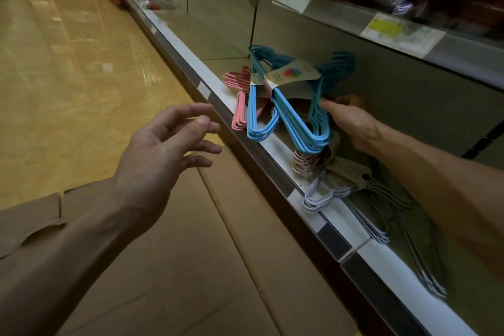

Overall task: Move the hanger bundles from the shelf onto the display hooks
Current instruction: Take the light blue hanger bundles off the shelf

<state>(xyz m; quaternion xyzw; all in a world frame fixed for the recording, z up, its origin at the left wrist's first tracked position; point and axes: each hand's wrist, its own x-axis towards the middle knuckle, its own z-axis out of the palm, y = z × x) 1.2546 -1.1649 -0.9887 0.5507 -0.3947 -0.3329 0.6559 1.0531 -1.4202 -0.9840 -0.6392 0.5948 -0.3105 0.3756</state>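
The step in hand is the pick-up: the right hand [351,120] grasps the blue hanger bundle [294,98] on the shelf [275,144]. The left hand [163,150] hovers near, released. Next, I think, lift it towards hooks, which are not visible.

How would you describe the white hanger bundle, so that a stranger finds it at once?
Look at the lower shelf with the white front edge. Nearest the camera, past the blue bundles, lies the white hanger bundle, its corner jutting over the edge. It alone is white; its neighbours are blue or pink.
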